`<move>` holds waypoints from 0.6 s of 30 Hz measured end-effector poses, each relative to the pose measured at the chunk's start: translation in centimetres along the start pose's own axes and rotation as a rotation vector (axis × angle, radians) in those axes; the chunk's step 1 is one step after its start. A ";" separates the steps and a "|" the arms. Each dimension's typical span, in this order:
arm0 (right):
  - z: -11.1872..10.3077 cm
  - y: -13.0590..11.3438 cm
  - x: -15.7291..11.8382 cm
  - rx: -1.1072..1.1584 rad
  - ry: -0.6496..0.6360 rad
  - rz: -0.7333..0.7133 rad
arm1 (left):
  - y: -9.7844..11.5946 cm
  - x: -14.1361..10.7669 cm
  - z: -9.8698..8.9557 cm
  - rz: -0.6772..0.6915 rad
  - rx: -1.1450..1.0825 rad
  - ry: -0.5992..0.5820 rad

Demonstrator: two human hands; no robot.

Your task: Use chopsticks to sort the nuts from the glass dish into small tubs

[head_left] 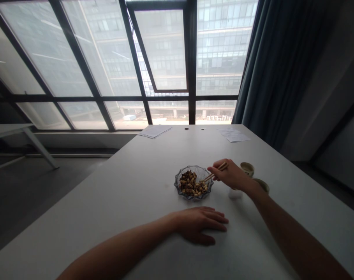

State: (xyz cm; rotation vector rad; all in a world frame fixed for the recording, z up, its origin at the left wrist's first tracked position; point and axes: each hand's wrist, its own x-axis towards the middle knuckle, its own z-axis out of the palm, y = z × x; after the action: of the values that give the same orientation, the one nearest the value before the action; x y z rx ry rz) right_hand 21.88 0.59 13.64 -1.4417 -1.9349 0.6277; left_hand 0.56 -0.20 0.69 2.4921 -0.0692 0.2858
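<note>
My right hand [229, 174] holds a pair of wooden chopsticks [209, 177] shut between its fingers, with their tips reaching over the rim of a ribbed glass bowl [191, 168]. Inside the bowl lies a heap of brown roasted peanuts [191, 183]. The chopstick tips are among the peanuts, but I cannot tell whether they grip one. My left hand [201, 224] rests flat on the white table [112, 217] just in front of the bowl, holding nothing, with its fingers slightly apart.
Behind and right of my right hand stand two small cups [247, 169] [263, 185] and a small white cup [234, 193]. Loose papers [155, 131] [233, 135] lie at the far edge of the table. Beyond it are a large window and a dark curtain [270, 70].
</note>
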 end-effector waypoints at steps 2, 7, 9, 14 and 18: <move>0.1 0.2 0.1 0.007 0.005 -0.002 | 0.0 0.0 0.0 -0.007 -0.001 -0.007; -0.1 0.2 0.0 0.027 0.029 -0.018 | -0.1 0.0 0.1 -0.011 -0.005 -0.007; -0.2 0.1 -0.1 0.046 0.039 -0.033 | -0.1 0.0 0.1 -0.005 -0.001 0.000; 0.0 -0.2 0.0 0.077 -0.023 -0.054 | -0.1 0.0 0.1 -0.003 0.000 0.000; 0.7 0.4 0.3 0.085 -0.047 -0.045 | 0.1 0.1 0.0 -0.009 -0.003 -0.007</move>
State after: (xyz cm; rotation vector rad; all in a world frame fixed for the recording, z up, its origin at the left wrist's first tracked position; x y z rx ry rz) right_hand 21.60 1.00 12.95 -1.3385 -1.9472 0.7194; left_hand 0.66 -0.25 0.80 2.4898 -0.0607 0.2733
